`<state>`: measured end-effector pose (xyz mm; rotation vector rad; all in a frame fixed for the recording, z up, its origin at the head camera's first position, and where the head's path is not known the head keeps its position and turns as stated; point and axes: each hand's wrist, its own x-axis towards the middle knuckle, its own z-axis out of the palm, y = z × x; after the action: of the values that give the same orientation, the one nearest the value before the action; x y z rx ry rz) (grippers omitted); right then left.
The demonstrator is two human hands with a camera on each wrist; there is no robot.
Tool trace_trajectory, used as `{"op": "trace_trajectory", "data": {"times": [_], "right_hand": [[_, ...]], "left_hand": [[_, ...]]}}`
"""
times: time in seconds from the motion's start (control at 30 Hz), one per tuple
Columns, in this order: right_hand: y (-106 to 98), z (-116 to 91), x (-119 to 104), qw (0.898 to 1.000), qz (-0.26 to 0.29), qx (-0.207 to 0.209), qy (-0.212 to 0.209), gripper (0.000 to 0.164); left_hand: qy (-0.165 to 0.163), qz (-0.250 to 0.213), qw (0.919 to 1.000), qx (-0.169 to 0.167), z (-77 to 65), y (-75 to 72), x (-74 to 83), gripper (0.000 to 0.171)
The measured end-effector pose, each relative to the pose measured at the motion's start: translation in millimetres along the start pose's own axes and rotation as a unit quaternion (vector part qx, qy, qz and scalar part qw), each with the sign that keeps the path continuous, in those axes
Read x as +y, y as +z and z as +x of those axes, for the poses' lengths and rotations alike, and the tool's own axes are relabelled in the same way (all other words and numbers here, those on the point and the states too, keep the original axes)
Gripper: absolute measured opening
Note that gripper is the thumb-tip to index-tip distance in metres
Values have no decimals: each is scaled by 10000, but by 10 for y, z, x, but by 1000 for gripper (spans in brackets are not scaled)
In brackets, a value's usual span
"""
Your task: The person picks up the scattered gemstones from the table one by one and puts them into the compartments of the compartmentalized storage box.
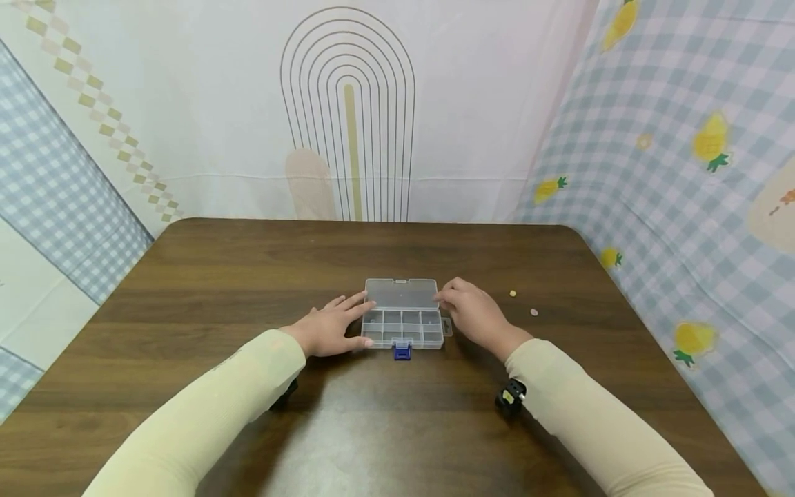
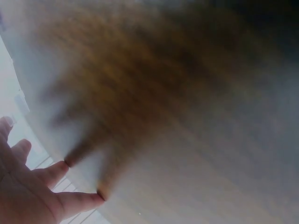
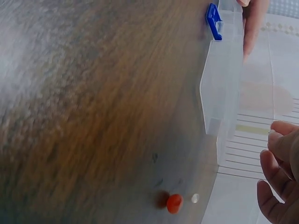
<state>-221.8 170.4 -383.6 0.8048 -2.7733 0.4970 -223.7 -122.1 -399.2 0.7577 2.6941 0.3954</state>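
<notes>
A clear plastic compartment box (image 1: 381,346) sits on the table with its lid (image 1: 401,293) folded back and its blue latch (image 1: 401,352) toward me. My left hand (image 1: 332,328) spreads its fingers along the box's left side, thumb at the front corner and fingertips by the lid. Beside the lid's right edge, my right hand (image 1: 473,310) pinches a tiny whitish piece (image 3: 271,132) between thumb and index finger. The other fingers of that hand curl loosely. In the head view the compartments look see-through, with the table showing below.
Two small round pieces lie right of my right hand, a yellowish one (image 1: 512,293) and a pale one (image 1: 534,312). The right wrist view shows them as an orange-red piece (image 3: 174,203) and a clear one (image 3: 195,198). Patterned cloth (image 1: 472,103) hangs behind the wooden table (image 1: 248,255).
</notes>
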Motion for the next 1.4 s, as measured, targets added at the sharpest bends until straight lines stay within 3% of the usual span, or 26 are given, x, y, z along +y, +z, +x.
{"op": "trace_trajectory", "data": {"times": [0.8,1.4], "right_hand": [[79,26,-75,9979,-113,-620,-113,18],[118,50,-92,9944,-289,-1010,80,19]], "left_hand": [[-40,-61,10000,-26,13,-2,-3,79],[-60,-35,10000,-26,21,2,-6,79]]}}
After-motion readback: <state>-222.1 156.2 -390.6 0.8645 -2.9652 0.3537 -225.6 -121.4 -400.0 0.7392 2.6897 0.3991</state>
